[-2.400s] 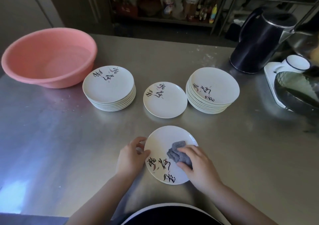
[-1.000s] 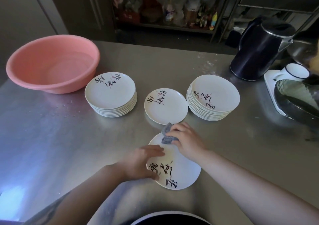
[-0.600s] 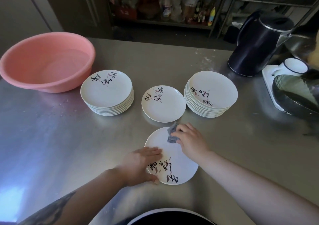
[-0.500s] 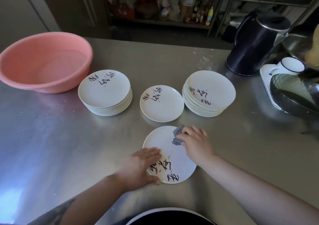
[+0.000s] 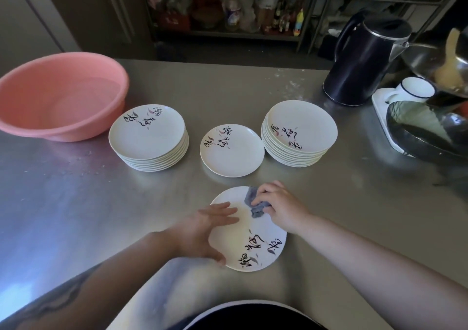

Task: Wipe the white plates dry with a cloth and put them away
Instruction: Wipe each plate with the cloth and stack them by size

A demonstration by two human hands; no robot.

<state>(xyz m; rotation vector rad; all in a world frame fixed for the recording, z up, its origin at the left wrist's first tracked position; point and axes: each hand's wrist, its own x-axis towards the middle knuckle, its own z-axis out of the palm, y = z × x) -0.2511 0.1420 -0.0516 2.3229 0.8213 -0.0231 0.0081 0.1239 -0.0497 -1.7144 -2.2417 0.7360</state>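
Your left hand (image 5: 202,233) lay with fingers spread flat on the near plate's (image 5: 253,248) left rim, steadying it on the steel table (image 5: 76,215). Your right hand (image 5: 278,205) bunched the grey cloth (image 5: 254,203) in curled fingers on the plate's far edge.

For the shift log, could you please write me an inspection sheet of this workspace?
Surface: steel table, faint specks near the left stack.
Job's things: near plate flat under both hands; single plate; left stack; right stack; cloth.
Clutter: pink basin, kettle, mug, dark bowls at right.
Hands: left hand steadies the near plate; right hand grips the cloth on it.
Cables: nothing seen.
Surroundings: shelf with bottles behind.
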